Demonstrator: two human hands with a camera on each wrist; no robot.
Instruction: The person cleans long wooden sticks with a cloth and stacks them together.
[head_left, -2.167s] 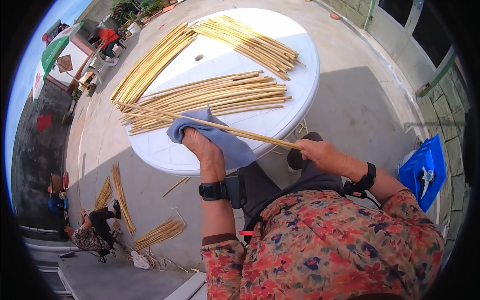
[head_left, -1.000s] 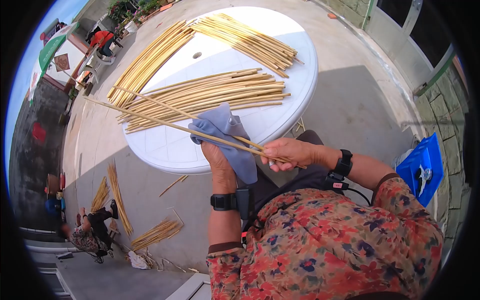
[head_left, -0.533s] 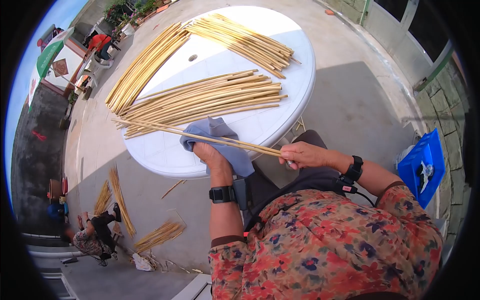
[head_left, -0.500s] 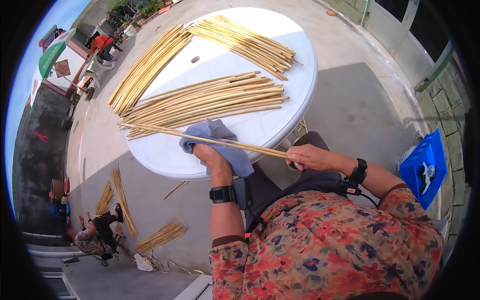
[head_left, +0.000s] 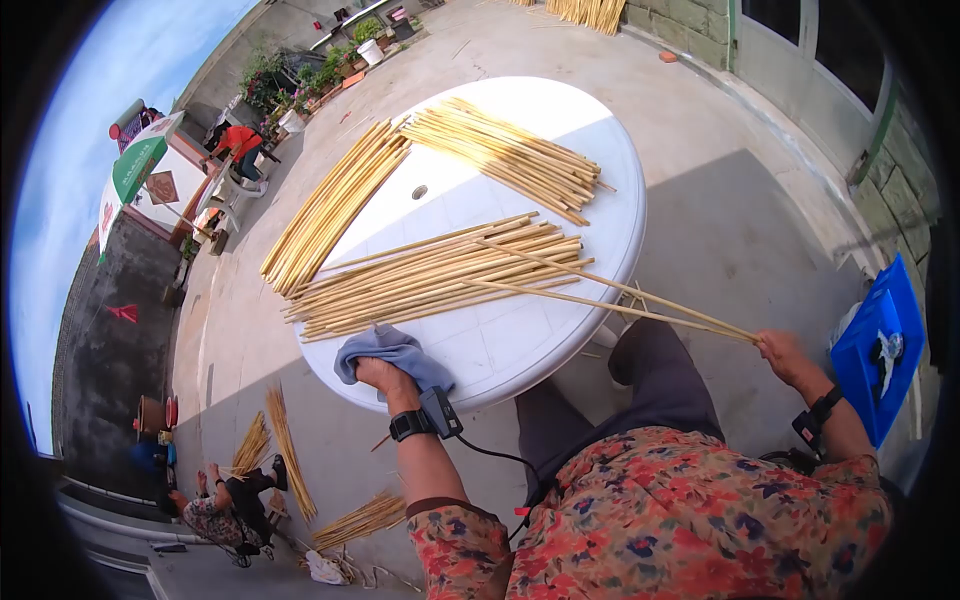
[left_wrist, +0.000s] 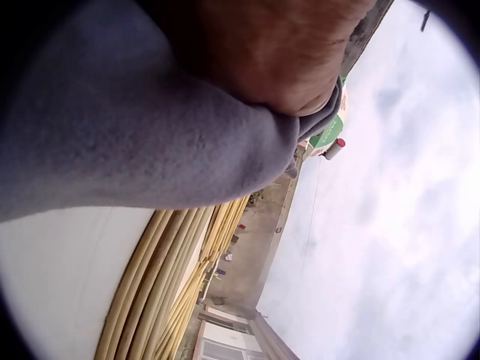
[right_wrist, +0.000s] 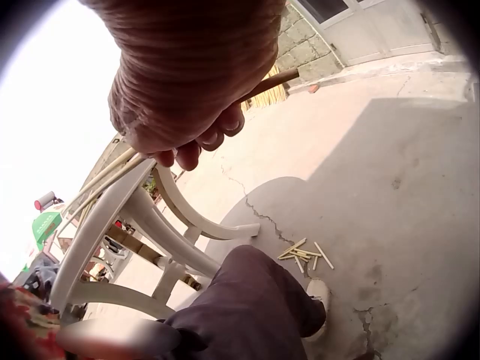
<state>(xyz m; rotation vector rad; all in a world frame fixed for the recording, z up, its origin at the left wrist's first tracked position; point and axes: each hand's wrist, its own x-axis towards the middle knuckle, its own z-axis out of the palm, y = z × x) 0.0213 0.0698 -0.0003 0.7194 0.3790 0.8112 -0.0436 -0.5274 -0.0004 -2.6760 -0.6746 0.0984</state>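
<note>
Sticks (head_left: 738, 332) gripped by right hand (head_left: 784, 357) cross table's (head_left: 490, 333) edge; left hand (head_left: 382, 376) grips cloth (head_left: 422, 366) nearby.

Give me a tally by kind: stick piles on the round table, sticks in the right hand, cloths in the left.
Stick piles on the table: 3
Sticks in the right hand: 2
Cloth in the left hand: 1
Total: 6
</note>
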